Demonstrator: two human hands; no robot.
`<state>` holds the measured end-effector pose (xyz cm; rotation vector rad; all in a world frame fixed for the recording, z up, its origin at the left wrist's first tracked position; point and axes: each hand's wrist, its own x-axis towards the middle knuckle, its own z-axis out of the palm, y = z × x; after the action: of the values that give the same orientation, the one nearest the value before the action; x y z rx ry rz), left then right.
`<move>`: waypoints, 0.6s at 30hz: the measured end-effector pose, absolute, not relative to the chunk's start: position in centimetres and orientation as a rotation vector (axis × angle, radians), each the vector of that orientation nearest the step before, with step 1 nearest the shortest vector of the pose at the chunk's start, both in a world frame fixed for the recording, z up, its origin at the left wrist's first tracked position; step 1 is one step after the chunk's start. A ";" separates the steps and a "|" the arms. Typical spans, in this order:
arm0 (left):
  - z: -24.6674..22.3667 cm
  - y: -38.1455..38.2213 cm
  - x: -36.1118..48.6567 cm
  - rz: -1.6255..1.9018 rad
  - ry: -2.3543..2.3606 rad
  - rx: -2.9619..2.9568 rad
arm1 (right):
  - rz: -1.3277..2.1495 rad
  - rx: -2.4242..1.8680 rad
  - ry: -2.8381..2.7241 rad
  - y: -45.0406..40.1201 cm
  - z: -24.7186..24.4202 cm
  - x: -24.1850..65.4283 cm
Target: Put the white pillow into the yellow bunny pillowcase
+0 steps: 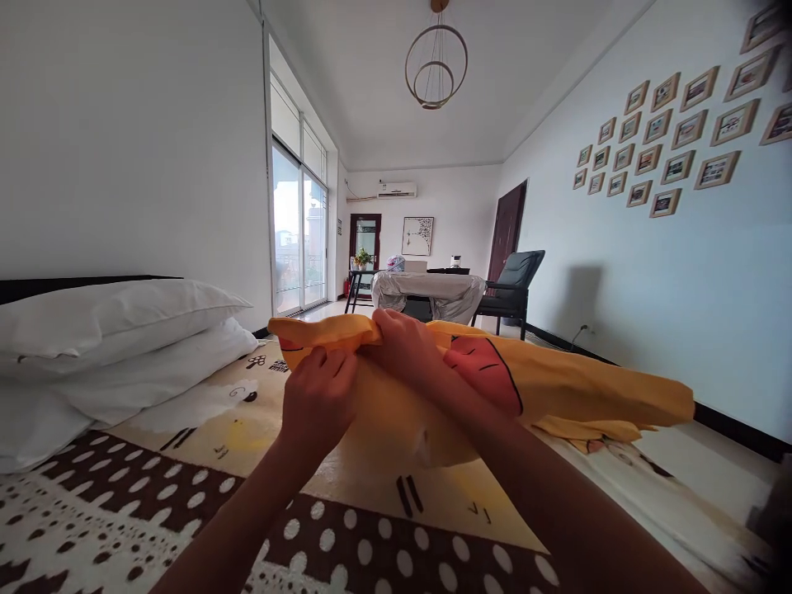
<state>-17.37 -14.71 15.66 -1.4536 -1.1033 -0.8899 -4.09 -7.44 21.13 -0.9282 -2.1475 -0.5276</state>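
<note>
A large yellow cloth [594, 379] with red patches and black lines lies bunched across the bed in front of me. My left hand [318, 392] is closed, its fingers gripping the cloth's near left part. Just beyond it and to the right, my right hand [405, 342] pinches a raised fold of the same cloth. The cloth hangs and bulges below both hands, and its right end stretches toward the far side of the bed. Whether anything is inside the cloth I cannot tell. Under it is a patterned bed sheet [241, 421] with sheep and white dots on brown.
White pillows [124, 322] are stacked at the left by the dark headboard [92, 286]. Past the bed stand a covered table [426, 287] and a black chair [516, 280]. A glass sliding door [300, 231] is at the back left, and picture frames [656, 128] hang on the right wall.
</note>
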 end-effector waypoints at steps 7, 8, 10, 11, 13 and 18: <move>14.8 -13.9 -17.0 -0.823 -1.249 -1.564 | -0.701 -1.082 -2.129 -8.7 21.0 -5.0; 14.7 -13.8 -16.8 -0.833 -1.276 -1.543 | -0.727 -1.061 -2.131 -8.8 20.9 -5.2; 14.7 -13.7 -16.4 -0.864 -1.305 -1.497 | -0.759 -1.000 -2.118 -8.6 20.7 -5.5; 14.7 -13.7 -16.1 -0.884 -1.312 -1.492 | -0.749 -0.963 -2.102 -8.4 20.5 -5.5; 14.7 -13.7 -15.9 -0.937 -1.323 -1.551 | -0.659 -0.878 -2.071 -7.4 20.3 -5.1; 14.9 -13.3 -16.7 -1.073 -1.230 -1.957 | -0.307 -0.659 -1.965 -4.9 20.1 -3.1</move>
<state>-16.71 -13.26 14.94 -1.9569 -1.2300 -1.0726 -3.15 -4.86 20.06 -0.6595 -1.9645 -0.3068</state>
